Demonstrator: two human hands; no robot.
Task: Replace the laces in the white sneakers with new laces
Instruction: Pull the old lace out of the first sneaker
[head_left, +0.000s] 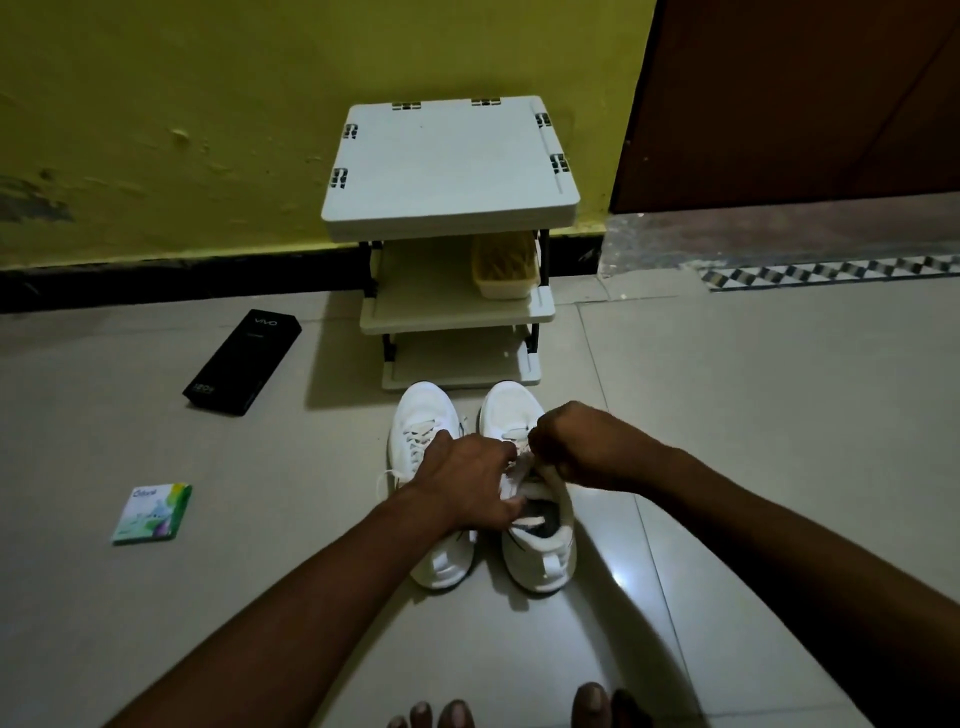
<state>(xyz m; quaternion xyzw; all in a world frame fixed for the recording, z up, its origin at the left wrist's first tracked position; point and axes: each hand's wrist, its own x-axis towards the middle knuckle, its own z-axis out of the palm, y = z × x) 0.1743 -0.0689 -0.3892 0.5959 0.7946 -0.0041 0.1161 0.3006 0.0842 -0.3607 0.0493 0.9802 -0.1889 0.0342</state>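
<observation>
Two white sneakers stand side by side on the tiled floor, toes pointing away from me. The left sneaker (423, 431) is laced, with a loose lace end trailing at its left side. My left hand (467, 480) reaches across it and holds the collar and tongue of the right sneaker (540, 545). My right hand (576, 447) is curled over the right sneaker's lacing and pinches its white lace (519, 460). The fingertips of both hands are hidden.
A white three-tier rack (449, 171) stands against the yellow wall just beyond the sneakers, with a yellow basket (504, 267) on its middle shelf. A black phone box (244, 361) and a small green-and-white packet (153, 513) lie on the floor at the left. My toes (519, 712) show at the bottom.
</observation>
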